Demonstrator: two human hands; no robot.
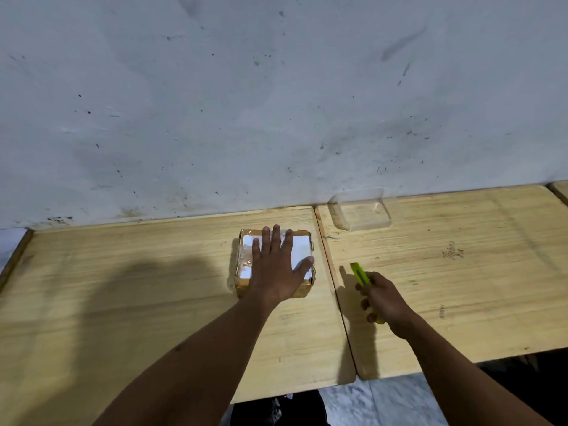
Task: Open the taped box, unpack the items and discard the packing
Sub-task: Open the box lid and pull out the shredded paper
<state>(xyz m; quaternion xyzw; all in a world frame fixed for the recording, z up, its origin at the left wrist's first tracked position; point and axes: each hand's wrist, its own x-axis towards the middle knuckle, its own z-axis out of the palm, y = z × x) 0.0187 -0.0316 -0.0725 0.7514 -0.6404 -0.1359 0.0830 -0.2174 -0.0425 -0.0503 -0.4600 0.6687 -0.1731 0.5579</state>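
Observation:
A small brown cardboard box point(302, 245) with a white label and clear tape on top lies on the left wooden table, near its right edge. My left hand point(276, 265) rests flat on the box's top, fingers spread, pressing it down. To the right of the box, my right hand point(384, 299) is closed around a yellow-green utility knife point(361, 274). The knife's tip points up and left, a short way from the box's right side, above the right table. I cannot tell whether the blade is out.
Two light wooden tables point(123, 287) stand side by side against a stained white wall, with a narrow gap point(333, 290) between them. A clear plastic tub point(359, 212) sits at the back of the right table. The floor shows below the front edges.

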